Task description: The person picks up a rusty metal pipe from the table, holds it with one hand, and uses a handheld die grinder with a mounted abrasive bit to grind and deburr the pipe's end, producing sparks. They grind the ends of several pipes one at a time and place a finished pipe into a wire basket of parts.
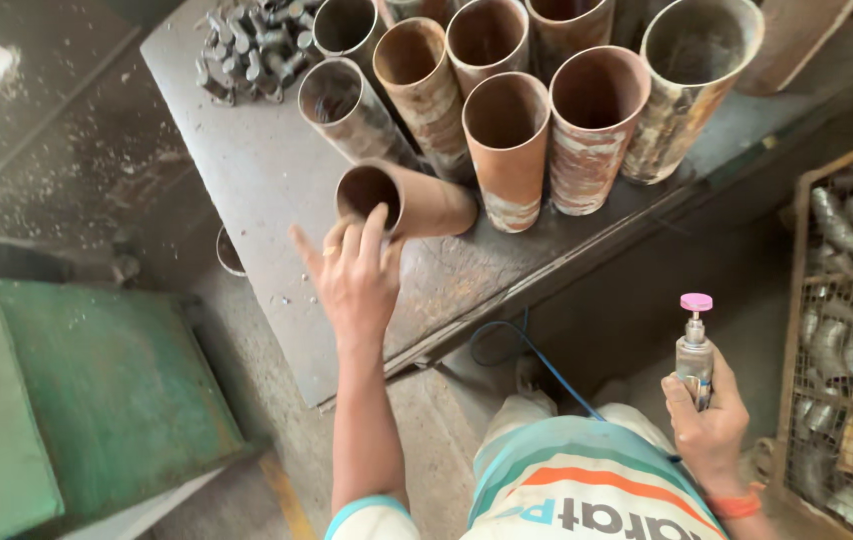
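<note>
Right hand (709, 420) closed around grinder (695, 350); left hand (355, 275) open, touching pipe (407, 200)

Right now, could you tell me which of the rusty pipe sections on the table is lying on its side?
The pipe section at the left hand, whose fingers touch its open rim. The other pipe sections stand upright behind it.

Worn steel bench (267, 190), rusty pipe sections (507, 140) standing, one lying (417, 200), small fittings heaped (252, 45)
</note>
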Demonstrator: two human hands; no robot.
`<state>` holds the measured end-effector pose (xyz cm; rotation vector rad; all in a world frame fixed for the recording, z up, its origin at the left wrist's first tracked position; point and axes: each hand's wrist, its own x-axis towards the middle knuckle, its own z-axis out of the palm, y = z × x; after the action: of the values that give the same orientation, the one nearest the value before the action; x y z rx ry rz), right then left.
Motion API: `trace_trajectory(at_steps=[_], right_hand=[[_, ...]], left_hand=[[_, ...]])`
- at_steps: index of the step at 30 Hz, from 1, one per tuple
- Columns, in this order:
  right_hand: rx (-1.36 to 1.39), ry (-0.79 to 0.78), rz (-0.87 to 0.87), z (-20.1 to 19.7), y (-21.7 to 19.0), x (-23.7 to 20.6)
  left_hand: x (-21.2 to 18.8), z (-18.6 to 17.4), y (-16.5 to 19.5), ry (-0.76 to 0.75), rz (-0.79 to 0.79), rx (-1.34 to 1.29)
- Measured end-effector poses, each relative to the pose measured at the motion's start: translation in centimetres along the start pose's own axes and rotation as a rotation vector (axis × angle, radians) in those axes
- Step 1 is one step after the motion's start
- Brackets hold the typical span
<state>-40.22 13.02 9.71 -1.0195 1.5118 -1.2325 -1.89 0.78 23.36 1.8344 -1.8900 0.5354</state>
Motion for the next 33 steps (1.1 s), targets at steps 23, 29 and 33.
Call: trace_trajectory(at_steps=[23,29,33], right_hand=[[-0.049,-0.501,0.012,-1.5,1.3,3.8],[-0.182,-0.603,0.016,-3.2,0.8,2.9],[-0.355,-0.648,0.103,-2.1,-1.0,2.3]], left_hand=[[-22.9,11.5,7.9,0.305,-1.838,-1.745],[-20.9,8.0,4.7,0.001,-1.160,-0.595],[-15.5,11.4,-2.3,-0.017,-1.017,-0.202]])
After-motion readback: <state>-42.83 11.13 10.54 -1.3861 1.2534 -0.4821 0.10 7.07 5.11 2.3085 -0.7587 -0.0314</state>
